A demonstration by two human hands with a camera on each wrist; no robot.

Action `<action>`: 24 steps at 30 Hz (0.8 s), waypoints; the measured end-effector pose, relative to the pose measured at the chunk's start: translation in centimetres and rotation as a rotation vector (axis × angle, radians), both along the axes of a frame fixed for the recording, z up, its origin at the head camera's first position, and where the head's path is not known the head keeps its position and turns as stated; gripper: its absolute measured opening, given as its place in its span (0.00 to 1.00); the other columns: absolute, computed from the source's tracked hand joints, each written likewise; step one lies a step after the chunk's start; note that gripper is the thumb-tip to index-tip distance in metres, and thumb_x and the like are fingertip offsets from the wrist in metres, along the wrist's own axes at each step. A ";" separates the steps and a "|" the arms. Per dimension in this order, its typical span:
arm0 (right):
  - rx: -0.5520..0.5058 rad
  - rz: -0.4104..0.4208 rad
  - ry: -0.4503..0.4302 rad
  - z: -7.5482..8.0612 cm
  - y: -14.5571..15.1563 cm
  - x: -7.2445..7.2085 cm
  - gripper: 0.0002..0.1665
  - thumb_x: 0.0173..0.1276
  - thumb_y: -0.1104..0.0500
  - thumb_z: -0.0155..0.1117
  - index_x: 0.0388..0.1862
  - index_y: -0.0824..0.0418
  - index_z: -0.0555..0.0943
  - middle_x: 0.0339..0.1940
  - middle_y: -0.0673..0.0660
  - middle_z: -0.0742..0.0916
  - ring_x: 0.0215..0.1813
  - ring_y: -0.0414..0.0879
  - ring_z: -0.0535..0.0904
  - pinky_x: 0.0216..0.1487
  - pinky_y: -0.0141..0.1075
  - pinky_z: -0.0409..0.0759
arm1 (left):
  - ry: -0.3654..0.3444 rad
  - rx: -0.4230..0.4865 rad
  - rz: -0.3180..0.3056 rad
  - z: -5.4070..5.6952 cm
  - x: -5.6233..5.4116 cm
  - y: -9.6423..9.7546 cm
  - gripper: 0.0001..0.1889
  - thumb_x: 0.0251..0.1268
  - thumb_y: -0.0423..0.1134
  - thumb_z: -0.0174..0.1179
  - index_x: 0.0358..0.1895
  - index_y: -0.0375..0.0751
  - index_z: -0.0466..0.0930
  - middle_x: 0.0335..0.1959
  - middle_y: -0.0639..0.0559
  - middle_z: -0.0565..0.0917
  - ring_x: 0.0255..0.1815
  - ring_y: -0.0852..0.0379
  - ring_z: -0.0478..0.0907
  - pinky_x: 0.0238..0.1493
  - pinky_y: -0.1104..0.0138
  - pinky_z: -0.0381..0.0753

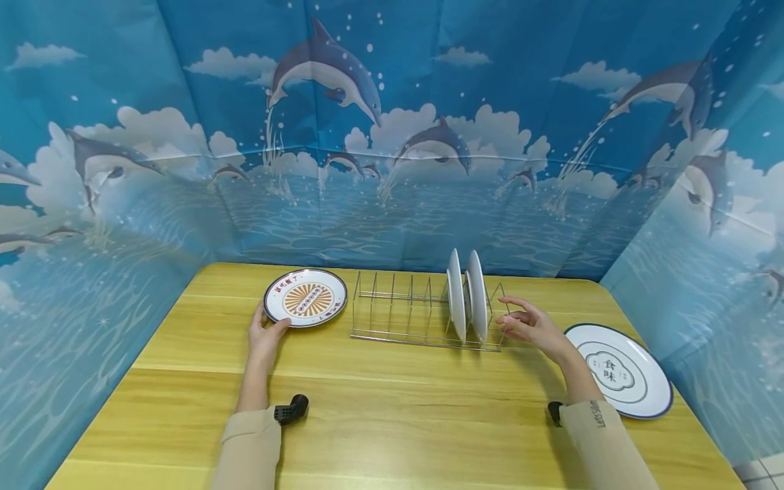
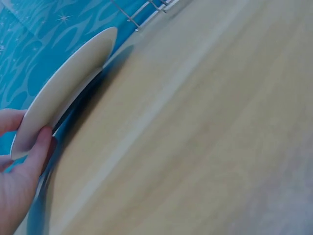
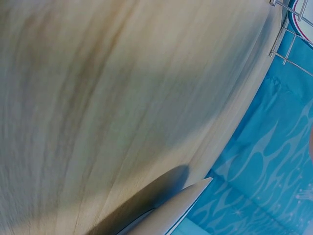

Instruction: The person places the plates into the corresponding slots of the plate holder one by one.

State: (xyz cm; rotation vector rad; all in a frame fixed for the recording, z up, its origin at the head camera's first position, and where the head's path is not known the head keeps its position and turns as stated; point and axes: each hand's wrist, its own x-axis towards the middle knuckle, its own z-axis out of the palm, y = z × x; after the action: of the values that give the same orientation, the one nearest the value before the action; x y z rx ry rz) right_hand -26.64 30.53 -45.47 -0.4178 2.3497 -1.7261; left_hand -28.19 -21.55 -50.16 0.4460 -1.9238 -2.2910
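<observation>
A white plate (image 1: 308, 298) with a dark rim, an orange sunburst and red characters lies at the table's back left. My left hand (image 1: 266, 338) pinches its near left edge; in the left wrist view the thumb and fingers of that hand (image 2: 22, 181) hold the pale plate (image 2: 66, 90) by its rim. Two white plates, one left (image 1: 456, 296) and one right (image 1: 477, 297), stand upright in the right slots of a wire dish rack (image 1: 398, 337). Beside the rack's right end is my right hand (image 1: 535, 331), fingers loosely bent, holding nothing; whether it touches the wire, I cannot tell.
A larger white plate (image 1: 640, 388) with a blue rim and a grey emblem lies flat on the right of the wooden table (image 1: 392, 415). Behind the table hangs a blue dolphin-print cloth (image 1: 392, 204). The rack's left slots hold no plates.
</observation>
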 end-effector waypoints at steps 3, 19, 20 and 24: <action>0.006 0.001 0.004 0.1 0.0 0.0 0.33 0.71 0.56 0.51 0.69 0.66 0.54 0.49 0.67 0.80 0.47 0.51 0.79 0.51 0.45 0.79 | 0.014 0.175 -0.035 0.5 0.1 0.1 0.46 0.60 0.20 0.48 0.73 0.51 0.30 0.71 0.36 0.45 0.66 0.46 0.58 0.58 0.74 0.71; 0.003 0.004 0.011 0.1 0.0 -0.1 0.32 0.71 0.58 0.50 0.69 0.68 0.53 0.49 0.72 0.78 0.48 0.53 0.79 0.49 0.41 0.80 | 0.077 0.418 -0.151 1.7 1.0 -0.8 0.45 0.64 0.20 0.46 0.72 0.63 0.32 0.68 0.36 0.48 0.44 0.56 0.79 0.51 0.62 0.78; 0.001 0.004 0.011 0.1 0.0 -0.1 0.32 0.71 0.58 0.50 0.69 0.68 0.53 0.49 0.72 0.78 0.48 0.53 0.79 0.49 0.41 0.80 | 0.093 0.421 -0.144 1.9 1.0 -0.8 0.45 0.64 0.20 0.46 0.72 0.63 0.33 0.68 0.36 0.49 0.45 0.56 0.79 0.51 0.62 0.78; -0.006 0.005 0.008 0.1 0.0 -0.1 0.32 0.71 0.59 0.50 0.69 0.68 0.53 0.49 0.72 0.78 0.48 0.53 0.79 0.49 0.42 0.80 | 0.157 0.394 -0.088 3.1 1.0 -0.6 0.45 0.61 0.20 0.50 0.72 0.65 0.40 0.62 0.36 0.58 0.42 0.57 0.79 0.45 0.64 0.81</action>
State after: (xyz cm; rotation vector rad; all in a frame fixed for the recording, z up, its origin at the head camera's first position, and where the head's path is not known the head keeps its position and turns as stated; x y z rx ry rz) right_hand -26.77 30.53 -45.36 -0.4328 2.3472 -1.7333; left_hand -27.18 -22.15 -47.02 0.2092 -1.4485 -2.6783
